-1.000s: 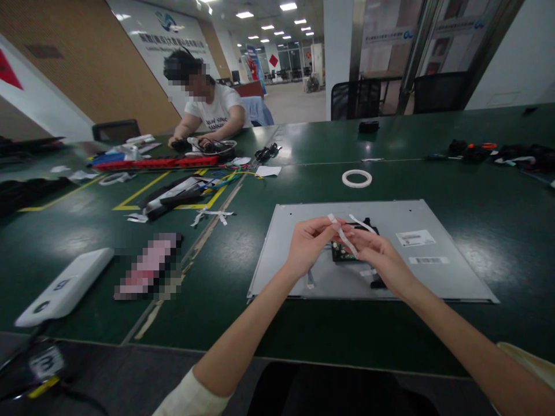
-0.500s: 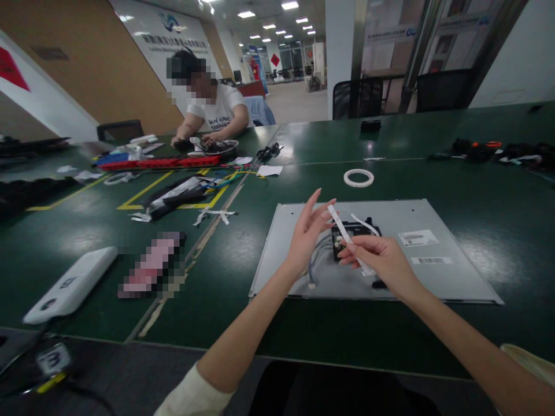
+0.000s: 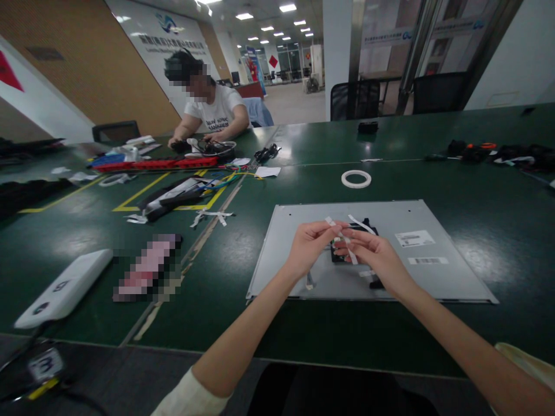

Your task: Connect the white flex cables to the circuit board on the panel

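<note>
A short strip of white tape (image 3: 353, 256) runs slantwise between my two hands. My left hand (image 3: 309, 242) pinches its upper part between thumb and fingertips. Close beside it, my right hand (image 3: 375, 254) has its thumb and fingers closed on the strip. Both hands are over a grey metal panel (image 3: 269, 268) lying flat on the table. Partly hidden behind my fingers is a black bracket-like part (image 3: 340, 256) on the panel, with another white tape piece (image 3: 362, 223) at its upper edge. A loose cable end with a plug (image 3: 309, 282) lies below my left hand.
Beyond the panel lies a roll of white tape (image 3: 356, 179). To the left are a pink phone-like object (image 3: 147, 266), a white power bank (image 3: 65, 289) and tape scraps (image 3: 212, 216). Across the green table (image 3: 411, 341) a person (image 3: 217, 112) handles dark items.
My left hand has come down and closed on the upper part of the tape strip, where before its fingers were spread. My right hand still holds the strip, now nearer the left.
</note>
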### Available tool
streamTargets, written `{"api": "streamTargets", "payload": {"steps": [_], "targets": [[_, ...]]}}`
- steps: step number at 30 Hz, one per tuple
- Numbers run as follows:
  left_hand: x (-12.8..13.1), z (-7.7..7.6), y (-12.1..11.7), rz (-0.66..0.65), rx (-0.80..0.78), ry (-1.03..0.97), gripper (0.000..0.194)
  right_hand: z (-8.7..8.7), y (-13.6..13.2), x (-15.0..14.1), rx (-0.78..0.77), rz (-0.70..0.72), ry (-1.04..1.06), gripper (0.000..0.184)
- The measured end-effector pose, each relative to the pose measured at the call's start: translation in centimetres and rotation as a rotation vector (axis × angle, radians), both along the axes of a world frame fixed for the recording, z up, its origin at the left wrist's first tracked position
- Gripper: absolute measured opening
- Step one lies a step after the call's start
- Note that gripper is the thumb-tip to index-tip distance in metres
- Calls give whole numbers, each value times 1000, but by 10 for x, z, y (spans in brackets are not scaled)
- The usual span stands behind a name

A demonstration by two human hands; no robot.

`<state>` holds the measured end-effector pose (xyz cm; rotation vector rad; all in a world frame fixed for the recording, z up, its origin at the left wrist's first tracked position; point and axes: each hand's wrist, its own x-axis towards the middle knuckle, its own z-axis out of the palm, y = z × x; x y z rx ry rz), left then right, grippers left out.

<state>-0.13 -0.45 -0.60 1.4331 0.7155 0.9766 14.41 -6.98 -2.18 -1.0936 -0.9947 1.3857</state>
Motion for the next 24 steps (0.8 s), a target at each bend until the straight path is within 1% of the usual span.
{"api": "streamTargets", "payload": {"steps": [2,4,6,8,10,12,14,18,20,22,24], "targets": [[-1,0,-1,-5,2,-10,19,2,0,0,-3,-2,47,57],[-1,1,-2,-24,-9,-24,19,3,-1,2,36,-20,68,63],[-1,2,-3,-51,-25,-49,20,2,0,3,95,-35,68,61],[0,2,-4,-68,-28,-68,22,1,0,4,133,-21,51,56],[1,3,-4,-31,8,-58,22,1,0,5,137,31,47,52],[1,2,-3,33,69,-15,22,2,-1,4,100,95,68,48],[1,2,-1,77,154,54,22,3,-2,3,42,117,79,43],[1,1,-2,106,358,203,22,2,-2,1,-18,60,13,34],[2,1,-3,113,411,239,24,1,-1,1,-9,37,-1,32],[3,-2,-1,104,394,220,32,1,-1,2,16,23,-5,31],[3,-5,4,104,304,140,43,4,-3,2,38,22,-14,31]]}}
